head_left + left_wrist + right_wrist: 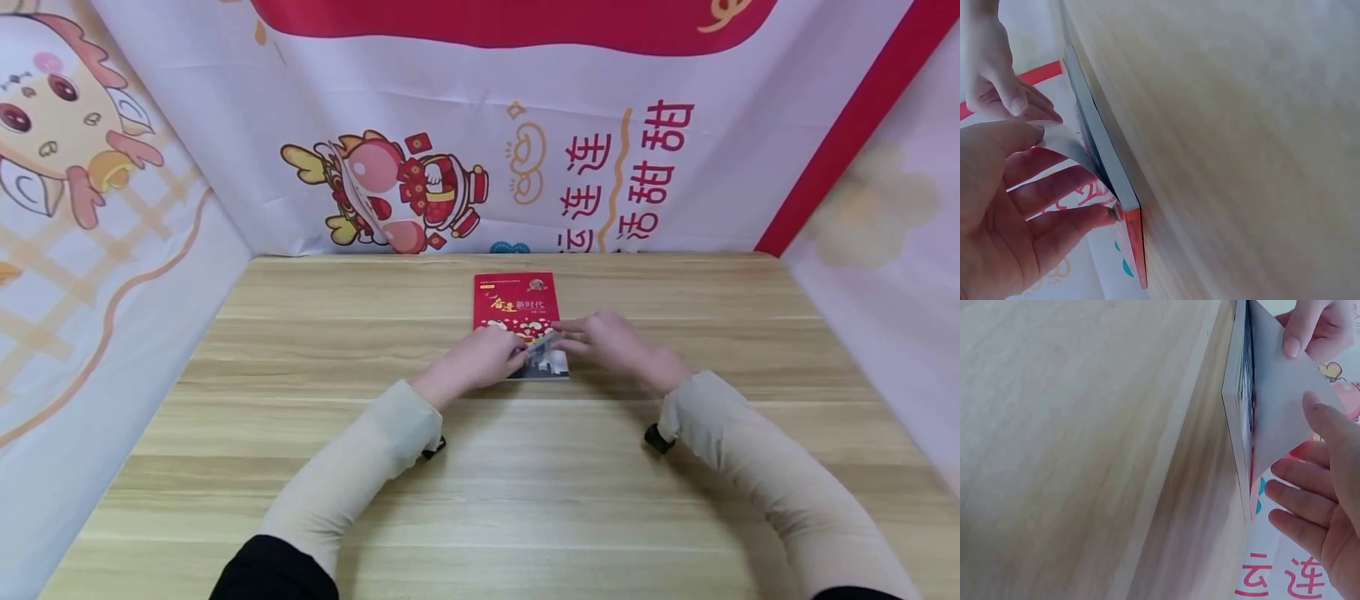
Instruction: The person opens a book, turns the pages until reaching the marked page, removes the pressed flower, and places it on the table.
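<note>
Right now we see a thin red-covered paperback book (519,321) lying flat on the light wood-grain surface (480,483), near the far middle, below the white-and-red cartoon banner backdrop (525,150). Both hands meet over the book's near end. Left hand (480,358): fingers (1054,190) loosely curled, thumb on top, pinching the lifted corner of the white-backed front cover (1063,140); the cover curls up off the page block in the left wrist view. Right hand (607,340): the right wrist view shows its thumb (1329,422) on the raised cover (1279,406), the other fingers nearly straight and just beside it; we cannot tell if they actually clamp it. The left hand's fingertip (1297,331) also touches the cover's upper part there. Book spine and back stay on the surface. Cream-coloured sleeves (360,467) cover both forearms, with a small black strap at each wrist (658,439).
</note>
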The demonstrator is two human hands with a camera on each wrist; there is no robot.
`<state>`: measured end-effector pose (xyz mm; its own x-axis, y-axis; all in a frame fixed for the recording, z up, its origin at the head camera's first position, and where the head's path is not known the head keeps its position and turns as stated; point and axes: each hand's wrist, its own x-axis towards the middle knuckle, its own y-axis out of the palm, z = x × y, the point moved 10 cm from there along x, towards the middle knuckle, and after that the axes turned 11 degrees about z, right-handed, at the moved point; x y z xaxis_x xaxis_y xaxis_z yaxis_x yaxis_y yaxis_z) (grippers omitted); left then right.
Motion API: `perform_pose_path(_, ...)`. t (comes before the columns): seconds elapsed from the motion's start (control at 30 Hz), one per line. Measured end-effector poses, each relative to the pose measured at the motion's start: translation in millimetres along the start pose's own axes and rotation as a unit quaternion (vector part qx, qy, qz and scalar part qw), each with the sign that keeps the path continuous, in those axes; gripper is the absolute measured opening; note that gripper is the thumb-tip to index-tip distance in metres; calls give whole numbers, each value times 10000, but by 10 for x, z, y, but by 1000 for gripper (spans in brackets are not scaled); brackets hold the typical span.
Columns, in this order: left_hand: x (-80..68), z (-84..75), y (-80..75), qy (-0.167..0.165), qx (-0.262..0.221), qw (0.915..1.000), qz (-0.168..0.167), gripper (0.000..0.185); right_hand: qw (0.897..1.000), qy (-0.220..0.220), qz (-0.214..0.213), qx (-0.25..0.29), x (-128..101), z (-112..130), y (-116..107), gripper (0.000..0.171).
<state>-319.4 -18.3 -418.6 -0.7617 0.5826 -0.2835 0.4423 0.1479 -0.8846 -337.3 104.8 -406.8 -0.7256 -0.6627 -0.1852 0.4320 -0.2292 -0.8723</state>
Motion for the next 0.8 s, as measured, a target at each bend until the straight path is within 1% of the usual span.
perform_pose_path(0.07, -3, 29, 8, -19, -97, 9999, 57, 32, 9999, 36, -98, 21, -21, -22, -33, 45)
perform_pose_path(0.17, -1, 94, 13, -49, -399, 9991, 132, 31, 9998, 122, -129, 72, -36, -61, -51, 39)
perform_pose_path(0.27, -8, 143, -10, 0, -789, 9968, 116, 29, 9997, 188, 90, 83, -43, -56, -17, 37)
perform_pose_path(0.37, -30, 171, -47, 39, -1066, 9943, 55, 28, 9992, 82, 390, -86, -27, 10, 61, 44)
perform_pose_path(0.43, -50, 199, -74, -35, -1197, 9928, -20, 34, 9983, -91, 513, -247, -7, 73, 113, 50)
perform_pose_path(0.5, -69, 234, -92, -177, -1332, 9909, -81, 42, 9973, -257, 557, -392, 19, 118, 160, 55)
perform_pose_path(0.57, -90, 274, -110, -334, -1551, 9872, -164, 53, 9965, -361, 591, -474, 40, 139, 202, 58)
perform_pose_path(0.63, -110, 302, -133, -443, -1735, 9834, -284, 59, 9957, -411, 643, -531, 52, 140, 238, 58)
perform_pose_path(0.7, -128, 325, -167, -504, -1934, 9788, -450, 62, 9956, -410, 679, -504, 56, 133, 261, 57)
perform_pose_path(0.8, -158, 356, -248, -576, -2057, 9736, -808, 71, 9957, -399, 715, -433, 58, 124, 269, 57)
